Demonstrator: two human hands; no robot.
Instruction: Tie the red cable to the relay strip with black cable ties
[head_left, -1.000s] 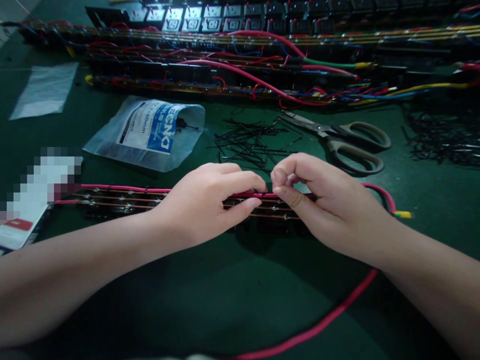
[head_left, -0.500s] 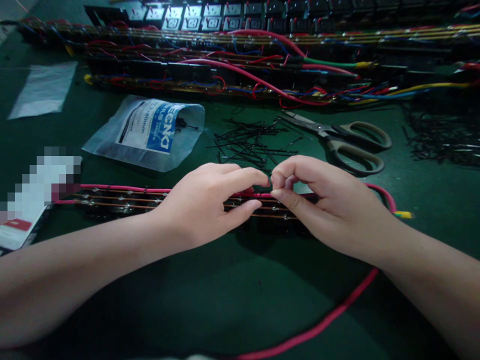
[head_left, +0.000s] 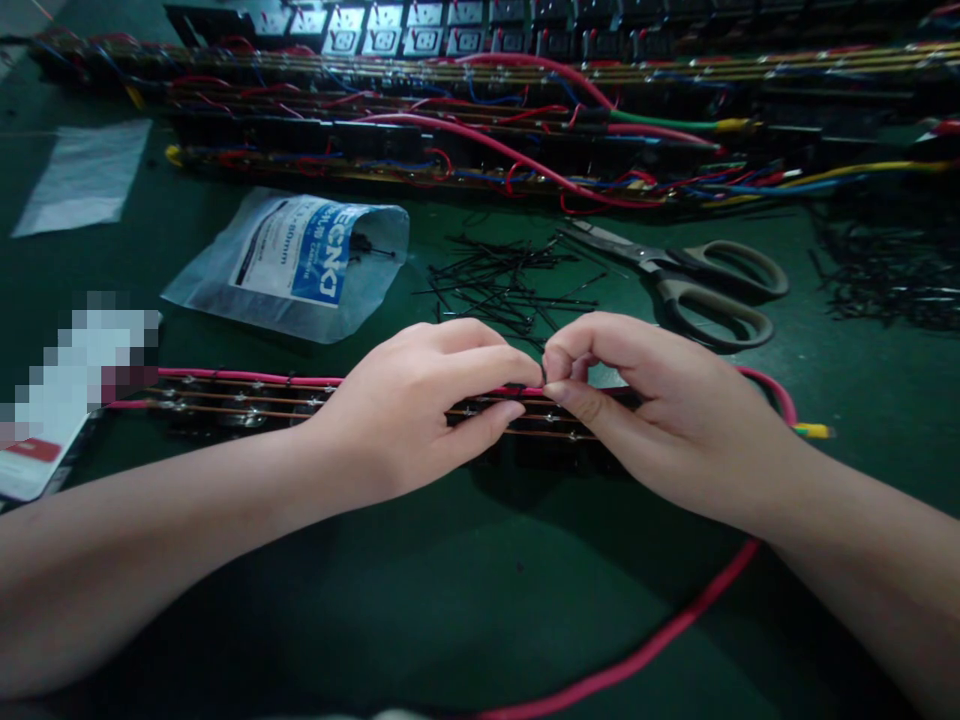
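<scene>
Both hands meet over a strip of copper rails (head_left: 255, 411) with a pink-red cable (head_left: 300, 380) along its far side. My right hand (head_left: 645, 410) is closed in a pinch on a thin black cable tie (head_left: 543, 373), mostly hidden by the fingertips. My left hand (head_left: 427, 410) lies across the strip, thumb and index finger apart, its index fingertip close beside the tie. Whether it touches the tie is unclear. Small black ties cross the cable to the left. Beyond the hands lies a loose pile of black cable ties (head_left: 502, 285).
Scissors (head_left: 667, 270) lie right of the pile, an open plastic bag (head_left: 300, 265) left of it. More black ties (head_left: 892, 280) lie far right. Wired strips (head_left: 450, 150) span the back. A phone-like object (head_left: 34, 465) rests at left; a red cable (head_left: 637, 655) curves in front.
The left index finger has moved slightly right, nearer the right fingertips. The black tie between the hands shows more clearly. The right hand keeps its pinch.
</scene>
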